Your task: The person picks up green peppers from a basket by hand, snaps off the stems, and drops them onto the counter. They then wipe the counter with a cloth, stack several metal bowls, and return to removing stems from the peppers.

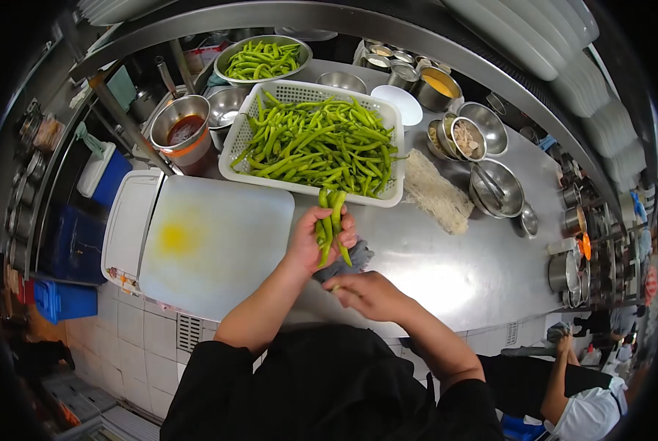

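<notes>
Over the steel surface (454, 272), the left hand (314, 246) clasps a bunch of long green chillies (335, 213), pointing toward the white plastic basket (270, 185); the right hand (369, 294), curled, grip unclear, lies just beneath their lower ends.

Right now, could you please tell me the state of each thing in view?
Left hand: grip shut on a bunch of green peppers.
Right hand: fingers curled; contents unclear.
White basket: heaped with peppers.
Metal bowl at the back: holds peppers.
Cutting board: bare, yellow-stained.
Pot: part full of reddish sauce.
</notes>
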`<state>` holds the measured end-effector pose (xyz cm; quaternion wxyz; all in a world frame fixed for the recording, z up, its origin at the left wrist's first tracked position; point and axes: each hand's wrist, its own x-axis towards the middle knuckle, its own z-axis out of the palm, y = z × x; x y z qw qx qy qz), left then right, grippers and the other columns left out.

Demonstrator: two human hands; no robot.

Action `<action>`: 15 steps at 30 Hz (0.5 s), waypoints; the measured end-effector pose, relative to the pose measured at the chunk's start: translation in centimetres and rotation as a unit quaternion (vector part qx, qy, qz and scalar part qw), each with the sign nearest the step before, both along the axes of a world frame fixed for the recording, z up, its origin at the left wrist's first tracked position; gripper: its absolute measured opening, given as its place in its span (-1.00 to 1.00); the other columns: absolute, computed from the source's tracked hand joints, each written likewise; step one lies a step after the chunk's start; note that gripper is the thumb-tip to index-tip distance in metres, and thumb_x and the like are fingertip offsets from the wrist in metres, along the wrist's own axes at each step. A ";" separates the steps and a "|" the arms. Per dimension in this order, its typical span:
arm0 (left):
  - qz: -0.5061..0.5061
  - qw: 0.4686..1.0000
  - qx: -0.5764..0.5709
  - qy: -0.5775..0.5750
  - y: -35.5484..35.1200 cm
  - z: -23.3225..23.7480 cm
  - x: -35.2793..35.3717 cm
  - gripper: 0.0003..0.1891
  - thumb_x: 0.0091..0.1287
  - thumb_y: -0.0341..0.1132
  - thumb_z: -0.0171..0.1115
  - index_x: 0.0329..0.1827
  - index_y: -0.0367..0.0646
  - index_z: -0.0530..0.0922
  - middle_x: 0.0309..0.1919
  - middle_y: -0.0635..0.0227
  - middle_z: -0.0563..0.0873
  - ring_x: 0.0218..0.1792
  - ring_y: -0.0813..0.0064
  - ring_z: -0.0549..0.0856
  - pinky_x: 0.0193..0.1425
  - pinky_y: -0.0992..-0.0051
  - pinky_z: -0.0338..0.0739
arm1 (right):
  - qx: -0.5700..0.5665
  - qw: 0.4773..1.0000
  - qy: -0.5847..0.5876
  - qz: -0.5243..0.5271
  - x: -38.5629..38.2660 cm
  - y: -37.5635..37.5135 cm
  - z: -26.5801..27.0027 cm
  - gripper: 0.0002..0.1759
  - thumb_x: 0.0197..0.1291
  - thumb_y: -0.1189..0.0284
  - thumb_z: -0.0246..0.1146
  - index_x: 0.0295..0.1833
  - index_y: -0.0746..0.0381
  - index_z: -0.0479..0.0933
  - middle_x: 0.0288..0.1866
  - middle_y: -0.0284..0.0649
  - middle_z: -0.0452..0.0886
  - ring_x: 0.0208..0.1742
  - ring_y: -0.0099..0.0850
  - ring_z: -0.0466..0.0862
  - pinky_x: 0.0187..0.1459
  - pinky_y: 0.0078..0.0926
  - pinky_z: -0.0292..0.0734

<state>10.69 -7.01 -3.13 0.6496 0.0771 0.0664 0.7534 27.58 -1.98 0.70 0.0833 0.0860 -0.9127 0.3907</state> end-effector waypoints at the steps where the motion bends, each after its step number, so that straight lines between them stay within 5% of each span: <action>1: 0.014 1.000 0.010 0.000 -0.2 0.0 -0.2 -0.71 0.23 -0.17 0.08 -0.14 -0.21 0.49 -0.41 0.27 0.52 -0.45 0.45 0.43 -0.30 0.45 0.32 | -0.161 0.984 -0.036 -0.073 0.5 0.3 -0.3 -0.89 0.26 0.48 0.16 -0.10 0.17 0.45 -0.39 -0.28 0.58 -0.49 -0.37 0.58 -0.48 -0.35 0.46; 2: 0.023 1.000 -0.006 -0.011 -0.3 0.1 -0.3 -0.72 0.22 -0.19 0.09 -0.13 -0.19 0.49 -0.41 0.27 0.53 -0.47 0.45 0.45 -0.31 0.44 0.33 | -0.318 0.935 -0.071 -0.143 1.0 0.6 -0.7 -0.90 0.29 0.51 0.13 -0.09 0.20 0.45 -0.40 -0.29 0.57 -0.55 -0.46 0.52 -0.53 -0.43 0.40; 3: 0.025 1.000 -0.006 -0.008 -0.4 0.0 -0.5 -0.72 0.22 -0.19 0.09 -0.13 -0.19 0.49 -0.41 0.27 0.53 -0.47 0.45 0.45 -0.31 0.44 0.33 | -0.317 0.935 -0.069 -0.141 1.5 1.0 -1.2 -0.90 0.29 0.51 0.13 -0.09 0.20 0.45 -0.40 -0.29 0.57 -0.55 -0.46 0.52 -0.53 -0.43 0.40; 5: 0.047 0.999 -0.013 0.005 -0.4 -0.5 -1.1 -0.73 0.22 -0.21 0.09 -0.11 -0.19 0.48 -0.42 0.28 0.55 -0.49 0.44 0.47 -0.36 0.44 0.34 | -0.542 0.801 -0.109 -0.229 2.0 2.0 -2.7 -0.88 0.28 0.56 0.12 -0.08 0.22 0.44 -0.42 -0.30 0.52 -0.59 -0.64 0.36 -0.58 -0.64 0.24; 11: 0.146 0.972 -0.157 0.093 -0.5 0.0 -6.2 -0.73 0.21 -0.28 0.07 -0.08 -0.21 0.44 -0.44 0.30 0.55 -0.51 0.45 0.51 -0.44 0.43 0.36 | -0.566 0.753 -0.159 -0.297 4.7 1.0 -7.2 -0.89 0.30 0.49 0.17 -0.08 0.20 0.43 -0.44 -0.31 0.51 -0.63 -0.69 0.28 -0.60 -0.73 0.14; 15: 0.171 0.965 -0.109 0.168 0.4 1.3 -11.8 -0.77 0.22 -0.30 0.05 -0.12 -0.23 0.44 -0.41 0.28 0.55 -0.52 0.44 0.51 -0.41 0.43 0.37 | -0.545 0.750 -0.164 -0.337 5.8 0.1 -8.3 -0.85 0.27 0.50 0.18 -0.06 0.22 0.45 -0.44 -0.36 0.49 -0.59 -0.70 0.31 -0.58 -0.72 0.18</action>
